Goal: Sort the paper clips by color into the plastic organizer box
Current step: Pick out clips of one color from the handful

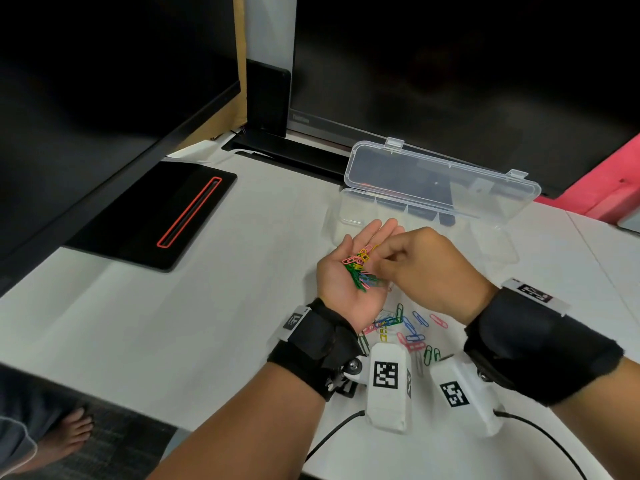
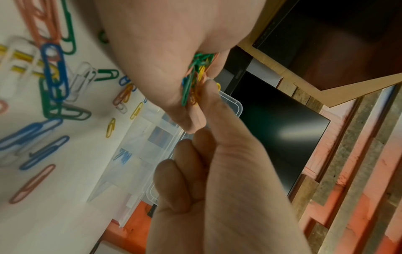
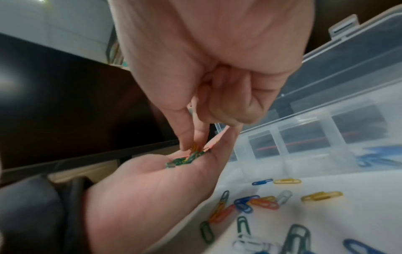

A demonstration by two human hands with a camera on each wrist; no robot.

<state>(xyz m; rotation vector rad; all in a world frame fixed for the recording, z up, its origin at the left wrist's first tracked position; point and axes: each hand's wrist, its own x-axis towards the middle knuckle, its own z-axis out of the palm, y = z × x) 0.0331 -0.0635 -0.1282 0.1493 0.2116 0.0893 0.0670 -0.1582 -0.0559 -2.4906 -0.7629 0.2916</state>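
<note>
My left hand (image 1: 341, 271) lies palm up with straight fingers over the white table (image 1: 173, 323), and a heap of green, yellow, pink and blue paper clips (image 1: 360, 268) rests in the palm. My right hand (image 1: 386, 254) reaches into the heap; its thumb and forefinger (image 3: 185, 135) pinch a yellow clip (image 3: 194, 147). Several loose clips (image 1: 412, 327) lie on the table under my wrists. The clear organizer box (image 1: 356, 206) stands open just beyond my hands, its lid (image 1: 440, 174) tipped back. A few blue clips (image 3: 378, 158) lie in one compartment.
Two dark monitors stand behind the box. A black stand base with a red-edged slot (image 1: 156, 216) lies on the table to the left. A pink panel (image 1: 613, 181) is at the far right. Camera cables (image 1: 332, 434) trail off the near table edge.
</note>
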